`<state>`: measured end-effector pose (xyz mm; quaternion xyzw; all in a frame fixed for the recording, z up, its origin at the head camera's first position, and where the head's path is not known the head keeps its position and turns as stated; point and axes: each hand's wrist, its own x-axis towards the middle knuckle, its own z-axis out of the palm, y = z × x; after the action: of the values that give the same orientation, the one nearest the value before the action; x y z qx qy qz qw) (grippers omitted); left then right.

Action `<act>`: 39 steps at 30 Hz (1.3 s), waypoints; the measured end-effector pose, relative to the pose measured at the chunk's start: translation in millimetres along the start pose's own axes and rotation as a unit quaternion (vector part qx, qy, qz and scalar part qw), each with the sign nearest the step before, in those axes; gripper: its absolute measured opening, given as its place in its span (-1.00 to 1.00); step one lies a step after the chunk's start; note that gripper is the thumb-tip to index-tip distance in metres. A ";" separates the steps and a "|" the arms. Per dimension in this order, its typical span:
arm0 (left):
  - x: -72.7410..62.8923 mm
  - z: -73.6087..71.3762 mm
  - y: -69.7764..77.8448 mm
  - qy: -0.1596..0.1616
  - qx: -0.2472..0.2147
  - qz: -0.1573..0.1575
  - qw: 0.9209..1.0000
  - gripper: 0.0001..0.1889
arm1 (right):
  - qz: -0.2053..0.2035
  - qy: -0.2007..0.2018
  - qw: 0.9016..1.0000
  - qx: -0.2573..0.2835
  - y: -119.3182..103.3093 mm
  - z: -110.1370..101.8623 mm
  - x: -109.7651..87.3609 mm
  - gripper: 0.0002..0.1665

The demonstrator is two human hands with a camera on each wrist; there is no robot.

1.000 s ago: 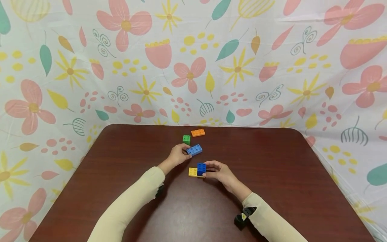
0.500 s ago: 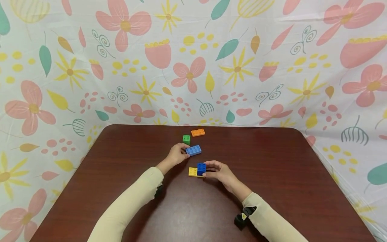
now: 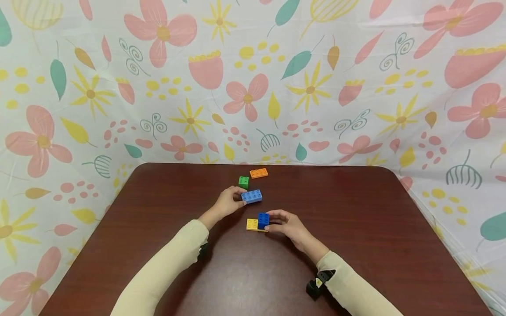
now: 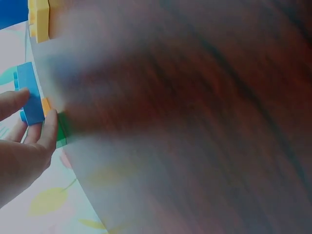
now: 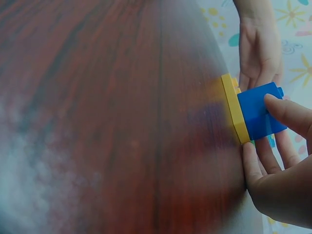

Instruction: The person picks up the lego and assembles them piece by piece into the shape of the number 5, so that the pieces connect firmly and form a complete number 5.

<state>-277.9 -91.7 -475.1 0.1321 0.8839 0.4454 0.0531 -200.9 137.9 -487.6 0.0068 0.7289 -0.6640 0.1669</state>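
The left hand is easing leftward, its fingers pinching the light blue brick beside the green brick, so the pinched brick is remaining apart from the yellow brick. The right hand is keeping still, its fingers holding the dark blue brick, which is sitting on the yellow 1

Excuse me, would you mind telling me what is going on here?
A person's left hand pinches a light blue brick, while the right hand holds a dark blue brick that sits on one end of a yellow brick. A green brick and an orange brick lie farther back on the table, in neither hand.
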 end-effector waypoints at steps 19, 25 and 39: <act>-13.9 -13.1 7.2 0.007 -0.018 0.013 1.000 -0.63 | -0.004 0.005 1.000 -0.006 -0.9 0.3 -0.2 -0.49; -18.4 -16.4 11.4 0.006 -0.042 0.020 0.999 -0.63 | -0.009 0.002 1.000 -0.005 -1.1 -0.2 0.0 -0.49; -31.4 -21.7 23.2 -0.037 -0.060 0.049 0.996 -0.63 | -0.010 -0.008 1.000 -0.012 -1.3 -2.3 -0.4 -0.48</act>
<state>-248.0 -104.1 -444.3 0.1879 0.8458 0.4942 0.0718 -201.4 140.0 -486.1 -0.0074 0.7353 -0.6571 0.1660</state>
